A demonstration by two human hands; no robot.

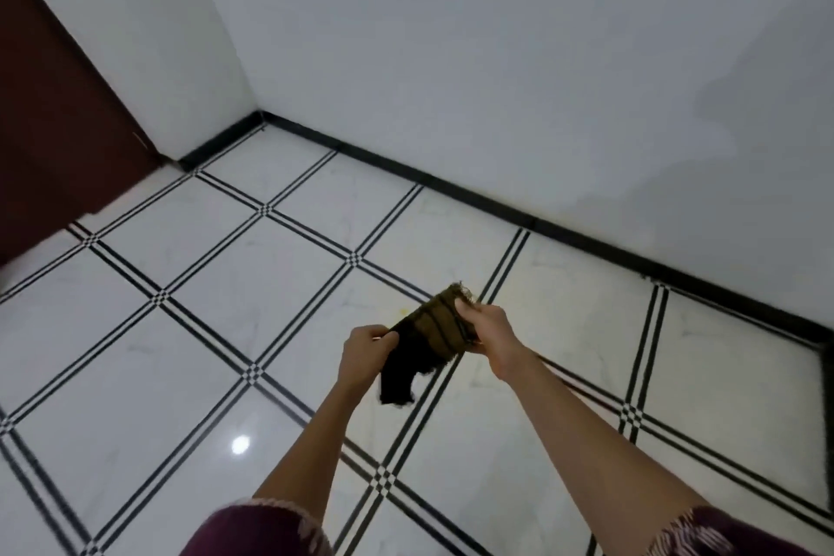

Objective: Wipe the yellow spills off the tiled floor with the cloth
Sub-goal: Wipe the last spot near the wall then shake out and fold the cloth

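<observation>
Home interior, corner of a room; glossy white tiled floor [189,343], black skirting [451,187], dark wooden door [54,122]

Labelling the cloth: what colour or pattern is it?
Dark brown-olive cloth with thin black stripes and frayed edges; the head view shows it, held between both hands.

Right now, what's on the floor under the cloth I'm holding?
Under the cloth, held up by the left hand and right hand, a small yellow spill peeks out on the tiled floor. Anything directly beneath is covered.

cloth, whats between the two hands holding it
In the head view only the dark cloth spans from left hand to right hand; a faint yellow spill shows beyond.
</observation>
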